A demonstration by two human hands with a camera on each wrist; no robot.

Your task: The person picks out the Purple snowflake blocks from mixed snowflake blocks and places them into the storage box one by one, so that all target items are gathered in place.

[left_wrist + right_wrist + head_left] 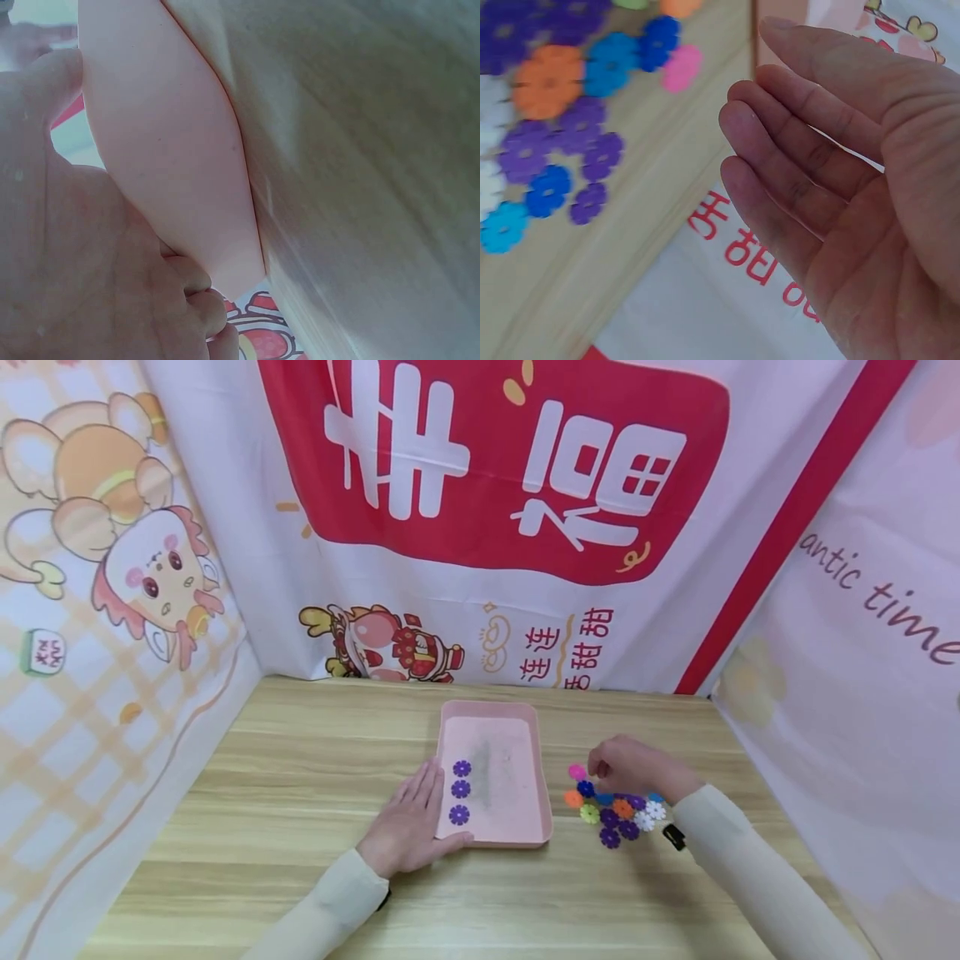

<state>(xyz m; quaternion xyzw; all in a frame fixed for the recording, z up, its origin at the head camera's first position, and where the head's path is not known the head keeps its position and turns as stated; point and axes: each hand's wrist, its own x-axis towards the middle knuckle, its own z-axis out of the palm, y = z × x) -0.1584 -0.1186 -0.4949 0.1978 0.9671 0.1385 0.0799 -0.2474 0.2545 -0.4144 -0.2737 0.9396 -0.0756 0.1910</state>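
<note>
A shallow pink tray [525, 777] lies on the table, and three purple snowflake discs [460, 789] form a column along its left side. My left hand [408, 818] rests against the tray's left wall, its thumb lying along the near edge; the left wrist view shows the fingers touching the outer wall [172, 142]. Right of the tray is a loose cluster of snowflake discs [622, 808] in purple, blue, orange, white, pink and green. Above the far side of that cluster hovers my right hand [633, 766]. Its fingers are loosely bent, and nothing shows in the palm [855, 217].
The wood-grain table [300, 777] is bounded by a printed cloth [487, 552] at the back and by cloth walls on both sides. A pink disc [577, 772] marks the cluster's edge nearest the tray. Small black items show by both cuffs.
</note>
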